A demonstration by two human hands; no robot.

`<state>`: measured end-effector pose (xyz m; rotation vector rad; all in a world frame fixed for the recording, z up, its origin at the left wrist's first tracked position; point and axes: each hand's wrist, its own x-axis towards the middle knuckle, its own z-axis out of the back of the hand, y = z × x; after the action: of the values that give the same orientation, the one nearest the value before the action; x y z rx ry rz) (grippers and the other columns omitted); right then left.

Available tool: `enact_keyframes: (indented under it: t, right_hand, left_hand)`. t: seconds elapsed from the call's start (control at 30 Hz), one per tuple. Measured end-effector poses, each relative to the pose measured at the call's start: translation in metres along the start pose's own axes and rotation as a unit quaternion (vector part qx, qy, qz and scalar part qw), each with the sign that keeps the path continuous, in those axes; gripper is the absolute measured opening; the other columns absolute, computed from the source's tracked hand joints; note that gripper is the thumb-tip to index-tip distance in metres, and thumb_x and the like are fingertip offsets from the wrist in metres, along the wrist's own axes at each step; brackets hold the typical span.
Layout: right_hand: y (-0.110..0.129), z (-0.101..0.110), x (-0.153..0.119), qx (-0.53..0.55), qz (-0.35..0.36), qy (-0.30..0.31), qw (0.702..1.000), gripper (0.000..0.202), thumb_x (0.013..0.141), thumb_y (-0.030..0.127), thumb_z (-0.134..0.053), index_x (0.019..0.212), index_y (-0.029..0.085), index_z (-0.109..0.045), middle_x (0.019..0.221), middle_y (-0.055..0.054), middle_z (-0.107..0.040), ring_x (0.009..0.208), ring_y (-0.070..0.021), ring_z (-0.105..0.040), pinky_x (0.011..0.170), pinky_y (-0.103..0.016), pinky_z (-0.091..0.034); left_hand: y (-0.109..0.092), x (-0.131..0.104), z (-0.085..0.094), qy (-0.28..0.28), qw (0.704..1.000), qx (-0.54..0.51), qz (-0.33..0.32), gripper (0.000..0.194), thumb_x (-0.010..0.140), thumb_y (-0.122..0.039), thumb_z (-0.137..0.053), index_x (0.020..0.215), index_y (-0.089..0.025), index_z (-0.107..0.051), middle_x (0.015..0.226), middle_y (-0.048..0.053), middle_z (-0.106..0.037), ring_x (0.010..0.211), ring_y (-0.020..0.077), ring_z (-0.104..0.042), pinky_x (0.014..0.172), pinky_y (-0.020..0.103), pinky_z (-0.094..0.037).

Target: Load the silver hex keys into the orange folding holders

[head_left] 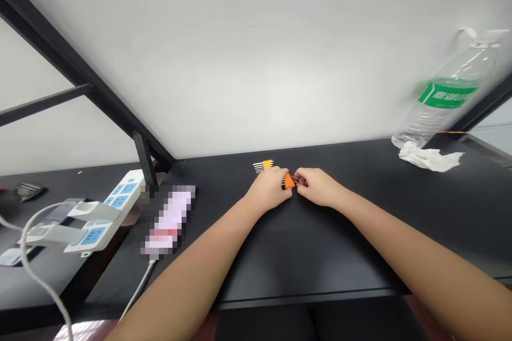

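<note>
At the middle of the black desk, my left hand is closed over an orange holder with thin metal rods. A second orange piece shows just past its knuckles, with several pale rods sticking out to the left. Whether both orange parts belong to one set, I cannot tell, because my left fingers cover the middle. My right hand pinches at the dark, thin ends at the holder's right side. What exactly lies between its fingertips is too small to make out. Both hands are close together, low over the desk.
On the black desk, a blurred-out phone-like object with a white cable lies left. A white power strip with plugged-in chargers is farther left. A large clear bottle and crumpled tissue are at the right, by the white wall.
</note>
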<state>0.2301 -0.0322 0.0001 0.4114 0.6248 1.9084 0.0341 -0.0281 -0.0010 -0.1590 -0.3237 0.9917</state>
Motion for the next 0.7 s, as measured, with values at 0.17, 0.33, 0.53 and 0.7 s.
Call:
enact_keyframes:
  t: [0.17, 0.33, 0.53, 0.7]
  right_hand:
    - [0.001, -0.006, 0.004, 0.006, -0.020, -0.033, 0.999, 0.002, 0.086, 0.021, -0.059, 0.085, 0.022, -0.060, 0.085, -0.001, -0.070, 0.071, -0.0149, -0.059, 0.064, -0.026, -0.039]
    - [0.000, -0.004, 0.006, -0.038, -0.037, -0.048, 0.997, 0.008, 0.084, 0.014, -0.056, 0.084, 0.021, -0.059, 0.087, -0.003, -0.068, 0.076, -0.0155, -0.058, 0.067, -0.026, -0.038]
    - [-0.028, 0.022, 0.006, -0.146, -0.061, -0.041, 0.987, 0.010, 0.080, 0.010, -0.055, 0.081, 0.021, -0.057, 0.088, -0.004, -0.063, 0.079, -0.0172, -0.056, 0.069, -0.027, -0.038]
    - [-0.048, 0.052, -0.002, -0.139, -0.077, 0.048, 0.986, 0.021, 0.078, 0.012, -0.060, 0.097, 0.019, -0.064, 0.107, -0.007, -0.062, 0.087, -0.0181, -0.060, 0.077, -0.028, -0.043]
  left_hand:
    - [0.000, 0.003, -0.009, 0.002, 0.999, -0.035, 0.041, 0.022, 0.085, -0.034, -0.065, 0.102, -0.019, -0.067, 0.098, 0.008, -0.067, 0.089, 0.0229, -0.065, 0.079, 0.033, -0.051]
    - [-0.006, 0.002, -0.006, 0.017, 0.997, -0.024, 0.072, 0.022, 0.085, -0.038, -0.067, 0.095, -0.019, -0.068, 0.095, 0.009, -0.068, 0.086, 0.0243, -0.066, 0.076, 0.034, -0.052]
    - [-0.004, -0.001, 0.000, 0.023, 0.998, -0.002, 0.064, 0.019, 0.082, -0.037, -0.066, 0.089, -0.019, -0.068, 0.090, 0.009, -0.068, 0.082, 0.0244, -0.066, 0.072, 0.034, -0.052]
    - [-0.002, -0.003, 0.005, 0.007, 0.998, 0.000, 0.056, 0.017, 0.080, -0.037, -0.066, 0.086, -0.021, -0.067, 0.085, 0.005, -0.069, 0.077, 0.0227, -0.065, 0.067, 0.032, -0.048]
